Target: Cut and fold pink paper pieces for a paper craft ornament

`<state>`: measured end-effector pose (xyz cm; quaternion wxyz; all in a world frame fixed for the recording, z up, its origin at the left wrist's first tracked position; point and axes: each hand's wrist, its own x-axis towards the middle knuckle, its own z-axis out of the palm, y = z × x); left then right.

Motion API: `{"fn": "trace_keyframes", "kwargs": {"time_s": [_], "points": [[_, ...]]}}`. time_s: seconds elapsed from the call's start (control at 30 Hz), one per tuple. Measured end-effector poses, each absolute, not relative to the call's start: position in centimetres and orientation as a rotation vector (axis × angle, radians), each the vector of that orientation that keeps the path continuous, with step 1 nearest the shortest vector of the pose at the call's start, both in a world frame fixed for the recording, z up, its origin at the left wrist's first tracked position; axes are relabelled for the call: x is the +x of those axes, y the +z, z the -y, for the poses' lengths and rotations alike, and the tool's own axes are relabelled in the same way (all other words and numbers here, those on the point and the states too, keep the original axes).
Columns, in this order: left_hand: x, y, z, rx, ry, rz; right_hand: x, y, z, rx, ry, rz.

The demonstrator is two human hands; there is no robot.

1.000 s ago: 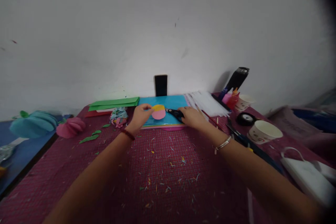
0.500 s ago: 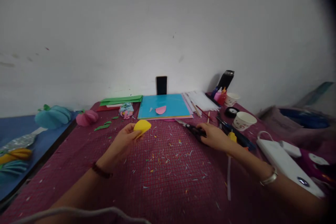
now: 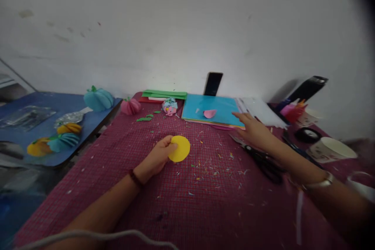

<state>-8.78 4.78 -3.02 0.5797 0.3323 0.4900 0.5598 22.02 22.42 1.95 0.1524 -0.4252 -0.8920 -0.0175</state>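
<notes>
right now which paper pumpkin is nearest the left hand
The pink pumpkin, on the maroon cloth; the teal and yellow ones sit farther off, on the blue table.

Yel. disc (image 3: pixel 179 149) matt ppr; scissors (image 3: pixel 258 158) metal + plastic; tblcloth (image 3: pixel 123 144) matt, woven.

Papercraft corner being seen here, maroon checked tablecloth (image 3: pixel 123 144) littered with tiny multicoloured paper snippets (image 3: pixel 231 155), black-handled metal scissors (image 3: pixel 260 157) laid out, pleated turquoise paper pumpkin (image 3: pixel 99 100) placed alongside.
</notes>
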Motion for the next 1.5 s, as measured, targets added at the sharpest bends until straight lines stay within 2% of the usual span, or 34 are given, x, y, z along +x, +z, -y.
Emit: {"fn": "trace_keyframes", "kwargs": {"time_s": [0.2,0.43,0.5,0.6,0.9,1.2,1.5], "points": [[-9.3,-3.3,-4.6,0.784,1.23,-1.11,13.2,1.3,-29.5,-1.173,-0.007,2.521],[-9.5,-3.7,-4.6,0.765,1.275,-1.129,10.2,-1.1,-31.5,-1.286,0.158,2.454],[-9.5,-3.9,-4.6,0.754,1.283,-1.134,10.3,-0.8,-30.0,-1.328,0.489,2.256],[-9.5,-4.2,-4.5,0.743,1.285,-1.13,11.1,0.2,-26.2,-1.211,1.197,1.815],[-9.0,-1.5,-4.8,0.699,1.359,-1.02,15.8,1.3,-15.1,-1.036,1.827,1.311],[-4.1,-1.0,-5.3,0.561,1.56,-1.088,16.0,0.6,-9.7,-0.939,2.023,1.132],[-3.4,-1.3,-3.8,0.57,1.391,-0.982,15.3,-1.4,-9.1,-0.874,2.059,1.028]]}}
